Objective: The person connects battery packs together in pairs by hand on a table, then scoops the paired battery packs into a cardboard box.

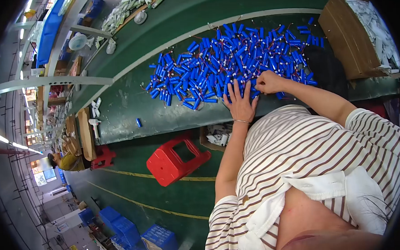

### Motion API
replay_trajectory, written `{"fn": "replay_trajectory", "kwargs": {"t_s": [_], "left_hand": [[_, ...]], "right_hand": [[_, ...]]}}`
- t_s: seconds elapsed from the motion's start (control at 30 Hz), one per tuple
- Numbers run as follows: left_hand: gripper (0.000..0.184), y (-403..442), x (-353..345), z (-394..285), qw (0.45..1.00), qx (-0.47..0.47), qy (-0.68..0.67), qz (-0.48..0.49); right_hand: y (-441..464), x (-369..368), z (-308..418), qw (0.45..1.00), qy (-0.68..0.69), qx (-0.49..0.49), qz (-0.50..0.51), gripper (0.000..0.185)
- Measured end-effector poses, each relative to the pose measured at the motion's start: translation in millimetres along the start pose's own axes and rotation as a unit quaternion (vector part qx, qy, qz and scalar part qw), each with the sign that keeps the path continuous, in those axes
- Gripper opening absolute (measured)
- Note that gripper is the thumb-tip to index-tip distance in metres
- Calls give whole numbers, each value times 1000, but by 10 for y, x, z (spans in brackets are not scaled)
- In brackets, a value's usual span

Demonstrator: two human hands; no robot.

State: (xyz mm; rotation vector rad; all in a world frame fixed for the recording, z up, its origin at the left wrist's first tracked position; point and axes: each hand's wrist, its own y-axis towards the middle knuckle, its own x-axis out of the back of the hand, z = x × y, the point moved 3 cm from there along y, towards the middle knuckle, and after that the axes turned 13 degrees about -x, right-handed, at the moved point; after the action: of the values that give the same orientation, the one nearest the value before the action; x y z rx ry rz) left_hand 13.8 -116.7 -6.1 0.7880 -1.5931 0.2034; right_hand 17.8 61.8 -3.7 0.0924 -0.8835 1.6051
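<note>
Many blue cylinders [202,73] with thin red wires and small white connectors lie in a wide pile on the green work surface [122,115]. My left hand [241,103] rests at the pile's near edge, fingers spread, palm down over a few cylinders. Just right of it, my right hand [269,82] is closed, its thumb and fingers pressed together at the pile's edge; what it pinches is too small to make out. A single blue cylinder [139,122] lies apart on the surface to the left.
A cardboard box [347,40] of white pieces stands at the right, beside dark cloth [326,71]. A red stool [174,160] and another box [214,135] are below the table edge. Far left sits another person [71,162]. Blue crates [158,240] stand on the floor.
</note>
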Motion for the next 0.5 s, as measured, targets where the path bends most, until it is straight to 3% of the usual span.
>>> {"fn": "replay_trajectory", "kwargs": {"t_s": [0.1, 0.2, 0.23, 0.27, 0.3, 0.33, 0.37, 0.4, 0.43, 0.47, 0.5], "left_hand": [[68, 11, 63, 10, 1000, 9, -27, -9], [61, 200, 1052, 321, 993, -22, -54, -106], [51, 287, 1488, 573, 888, 144, -340, -275], [44, 311, 2282, 869, 972, 51, 84, -214], [44, 487, 2263, 639, 973, 38, 47, -221], [45, 690, 2310, 331, 963, -37, -6, -265], [45, 870, 2405, 50, 943, -112, -62, -306], [46, 1149, 2599, -162, 906, -194, -101, -364], [46, 1549, 3184, -120, 836, -321, -73, -438], [47, 1622, 3729, -254, 776, -397, -58, -486], [48, 1606, 4109, -423, 723, -450, -51, -522]], "right_hand": [[-279, 282, 361, 994, 33, 2, 106, 21], [-706, 976, 991, 978, 158, 83, 105, 20], [-1044, 1361, 1354, 957, 236, 140, 89, 27], [-1258, 1679, 1602, 899, 283, 327, 63, 45], [-1319, 1886, 1725, 913, 270, 304, 38, 45], [-1349, 2168, 1736, 952, 164, 46, -253, 42], [-1502, 2392, 1742, 834, 32, -223, -503, 40], [-1701, 2596, 1873, 578, -94, -437, -682, 39], [-1796, 2818, 2309, 245, -113, -576, -772, 38], [-1884, 2949, 2588, 240, -79, -562, -788, 38], [-1936, 2962, 2765, 182, -82, -583, -788, 37]]}}
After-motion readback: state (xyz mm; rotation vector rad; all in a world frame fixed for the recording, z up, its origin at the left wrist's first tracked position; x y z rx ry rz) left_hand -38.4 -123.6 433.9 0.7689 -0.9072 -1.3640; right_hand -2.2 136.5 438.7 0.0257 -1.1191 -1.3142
